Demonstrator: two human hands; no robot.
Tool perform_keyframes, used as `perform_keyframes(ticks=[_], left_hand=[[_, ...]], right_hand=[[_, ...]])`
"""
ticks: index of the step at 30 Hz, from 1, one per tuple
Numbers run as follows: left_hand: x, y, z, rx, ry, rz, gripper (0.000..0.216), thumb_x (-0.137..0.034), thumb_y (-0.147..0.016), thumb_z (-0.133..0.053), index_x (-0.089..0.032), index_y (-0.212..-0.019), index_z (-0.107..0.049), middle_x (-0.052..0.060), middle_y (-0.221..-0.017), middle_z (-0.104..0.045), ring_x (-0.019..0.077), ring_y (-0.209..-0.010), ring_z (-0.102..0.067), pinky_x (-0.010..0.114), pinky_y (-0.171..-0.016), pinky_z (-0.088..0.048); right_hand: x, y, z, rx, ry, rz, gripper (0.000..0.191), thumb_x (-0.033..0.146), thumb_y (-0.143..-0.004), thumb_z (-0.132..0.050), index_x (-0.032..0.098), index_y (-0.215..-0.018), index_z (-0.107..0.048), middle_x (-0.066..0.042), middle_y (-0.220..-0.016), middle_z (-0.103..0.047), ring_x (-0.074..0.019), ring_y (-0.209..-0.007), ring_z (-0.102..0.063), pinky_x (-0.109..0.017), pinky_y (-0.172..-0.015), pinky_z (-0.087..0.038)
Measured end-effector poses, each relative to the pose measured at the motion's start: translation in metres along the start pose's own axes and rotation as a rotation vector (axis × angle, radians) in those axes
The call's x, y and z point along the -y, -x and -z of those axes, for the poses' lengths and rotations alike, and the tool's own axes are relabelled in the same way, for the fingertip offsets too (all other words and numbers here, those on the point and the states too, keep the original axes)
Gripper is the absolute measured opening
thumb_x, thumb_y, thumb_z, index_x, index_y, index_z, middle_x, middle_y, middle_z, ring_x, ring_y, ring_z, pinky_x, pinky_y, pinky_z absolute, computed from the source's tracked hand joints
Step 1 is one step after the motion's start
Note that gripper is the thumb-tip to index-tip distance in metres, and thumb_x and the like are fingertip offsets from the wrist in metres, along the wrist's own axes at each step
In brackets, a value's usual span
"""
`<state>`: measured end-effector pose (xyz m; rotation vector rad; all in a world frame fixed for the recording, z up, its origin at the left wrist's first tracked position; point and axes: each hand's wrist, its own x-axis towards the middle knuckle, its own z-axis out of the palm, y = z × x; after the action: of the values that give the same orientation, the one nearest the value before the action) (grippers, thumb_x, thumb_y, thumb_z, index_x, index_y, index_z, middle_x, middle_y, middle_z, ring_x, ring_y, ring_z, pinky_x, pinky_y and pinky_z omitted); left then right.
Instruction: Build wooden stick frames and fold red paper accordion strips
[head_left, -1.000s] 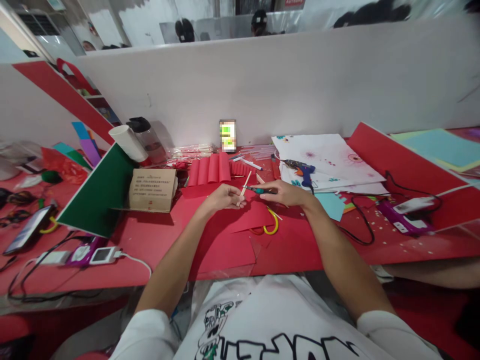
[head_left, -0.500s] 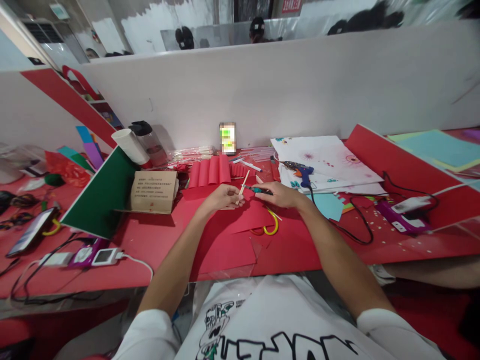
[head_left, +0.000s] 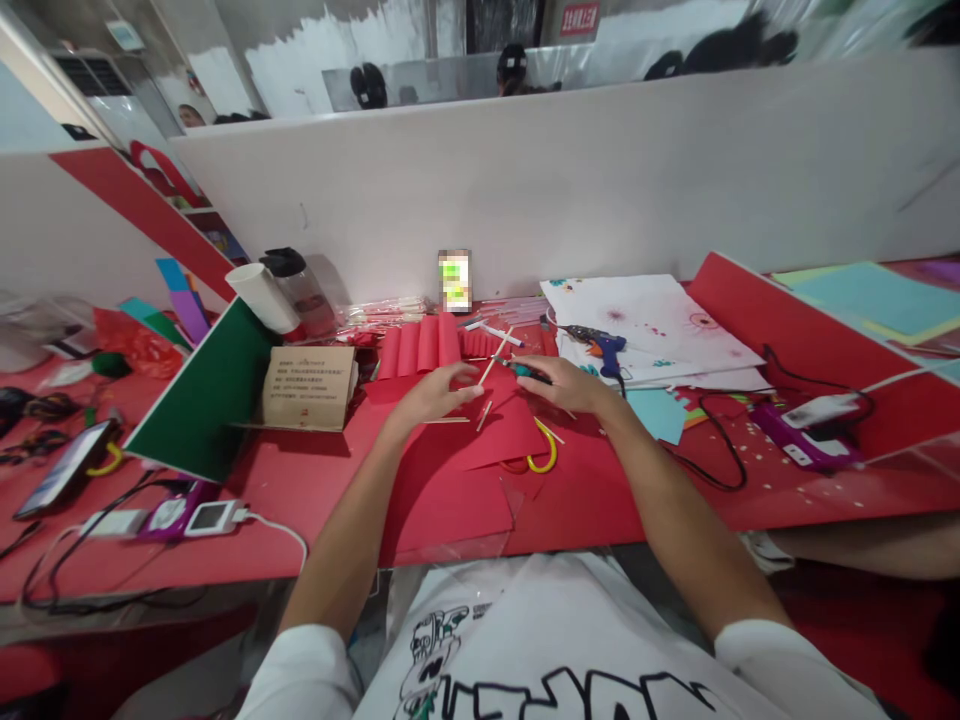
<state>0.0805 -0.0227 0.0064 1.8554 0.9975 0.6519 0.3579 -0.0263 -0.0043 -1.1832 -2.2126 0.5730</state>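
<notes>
My left hand [head_left: 435, 392] hovers over red paper sheets [head_left: 457, 470] at the desk's middle, fingers stretched out and holding nothing. A short piece of thin wooden stick [head_left: 484, 414] lies on the paper just right of it. My right hand [head_left: 564, 382] is closed on a small green-handled tool [head_left: 525, 371], whose tip meets a longer wooden stick [head_left: 496, 357] that slants up toward the back. A folded red paper fan [head_left: 420, 346] lies behind both hands. Yellow-handled scissors [head_left: 541, 455] lie on the paper under my right wrist.
A brown cardboard box [head_left: 309, 386] and a green board [head_left: 202, 400] stand to the left. A blue glue gun [head_left: 600, 346] rests on white patterned paper [head_left: 660, 320] to the right. A phone [head_left: 454, 280] leans on the white divider. Cables and chargers [head_left: 187, 515] lie near the front edge.
My left hand let go of the stick and opened. A short piece now lies on the red paper, and the longer piece stays at the tool's tip.
</notes>
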Motion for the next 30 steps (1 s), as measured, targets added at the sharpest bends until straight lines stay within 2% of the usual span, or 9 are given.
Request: perform_keyframes(ticks=[3, 5, 7, 12, 15, 19, 25, 30], left_hand=[[-0.006, 0.003, 0.006, -0.044, -0.06, -0.243, 0.061, -0.039, -0.091, -0.066, -0.024, -0.147, -0.047, 0.017, -0.149, -0.05, 0.0204, -0.099, -0.07, 0.035, -0.085, -0.059], [-0.009, 0.004, 0.008, -0.005, -0.076, -0.345, 0.058, -0.035, -0.094, -0.062, -0.028, -0.149, -0.046, 0.016, -0.153, -0.046, 0.0176, -0.094, -0.071, 0.033, -0.084, -0.059], [-0.01, 0.005, 0.008, 0.037, -0.079, -0.38, 0.051, -0.03, -0.096, -0.059, -0.028, -0.146, -0.05, 0.015, -0.15, -0.05, 0.0159, -0.088, -0.072, 0.031, -0.081, -0.059], [-0.012, 0.007, 0.009, 0.08, -0.037, -0.32, 0.046, -0.023, -0.095, -0.054, -0.025, -0.141, -0.056, 0.014, -0.146, -0.054, 0.0137, -0.083, -0.072, 0.028, -0.076, -0.059], [-0.015, 0.009, 0.009, 0.078, -0.026, -0.259, 0.047, -0.024, -0.094, -0.055, -0.023, -0.141, -0.056, 0.014, -0.144, -0.055, 0.0129, -0.083, -0.072, 0.026, -0.078, -0.059], [-0.015, 0.009, 0.01, 0.06, -0.02, -0.247, 0.047, -0.025, -0.094, -0.056, -0.022, -0.14, -0.056, 0.014, -0.141, -0.057, 0.014, -0.085, -0.072, 0.027, -0.081, -0.059], [-0.014, 0.008, 0.01, 0.049, -0.022, -0.257, 0.047, -0.024, -0.093, -0.056, -0.023, -0.141, -0.056, 0.014, -0.14, -0.059, 0.0142, -0.085, -0.072, 0.029, -0.082, -0.059], [-0.014, 0.008, 0.01, 0.048, -0.026, -0.273, 0.047, -0.024, -0.094, -0.056, -0.023, -0.141, -0.056, 0.014, -0.143, -0.057, 0.0138, -0.084, -0.072, 0.03, -0.082, -0.059]], right_hand=[[0.007, -0.002, -0.009, 0.045, 0.001, 0.035, 0.047, 0.046, -0.094, -0.058, 0.025, -0.135, -0.063, -0.01, -0.135, -0.066, -0.0289, -0.12, -0.064, -0.045, -0.102, -0.049], [0.016, -0.004, -0.014, 0.067, 0.004, 0.077, 0.045, 0.046, -0.093, -0.058, 0.023, -0.132, -0.064, -0.011, -0.129, -0.069, -0.028, -0.114, -0.066, -0.045, -0.099, -0.05], [0.025, -0.005, -0.017, 0.078, 0.014, 0.111, 0.043, 0.045, -0.094, -0.057, 0.021, -0.129, -0.065, -0.012, -0.123, -0.07, -0.0275, -0.11, -0.066, -0.044, -0.097, -0.049], [0.038, -0.006, -0.019, 0.089, 0.037, 0.12, 0.04, 0.045, -0.096, -0.054, 0.017, -0.121, -0.065, -0.014, -0.115, -0.07, -0.0267, -0.102, -0.065, -0.043, -0.095, -0.048], [0.038, -0.007, -0.021, 0.09, 0.063, 0.098, 0.038, 0.047, -0.096, -0.052, 0.018, -0.117, -0.064, -0.012, -0.109, -0.07, -0.0261, -0.098, -0.065, -0.041, -0.091, -0.048], [0.034, -0.008, -0.026, 0.083, 0.096, 0.126, 0.036, 0.047, -0.099, -0.047, 0.018, -0.115, -0.061, -0.012, -0.106, -0.069, -0.0267, -0.097, -0.064, -0.041, -0.089, -0.046], [0.027, -0.01, -0.032, 0.07, 0.099, 0.163, 0.038, 0.048, -0.1, -0.044, 0.018, -0.12, -0.058, -0.014, -0.112, -0.067, -0.0283, -0.103, -0.061, -0.044, -0.094, -0.045], [0.025, -0.008, -0.035, 0.064, 0.079, 0.125, 0.042, 0.049, -0.101, -0.043, 0.018, -0.126, -0.055, -0.015, -0.122, -0.064, -0.0293, -0.11, -0.06, -0.044, -0.097, -0.045]])
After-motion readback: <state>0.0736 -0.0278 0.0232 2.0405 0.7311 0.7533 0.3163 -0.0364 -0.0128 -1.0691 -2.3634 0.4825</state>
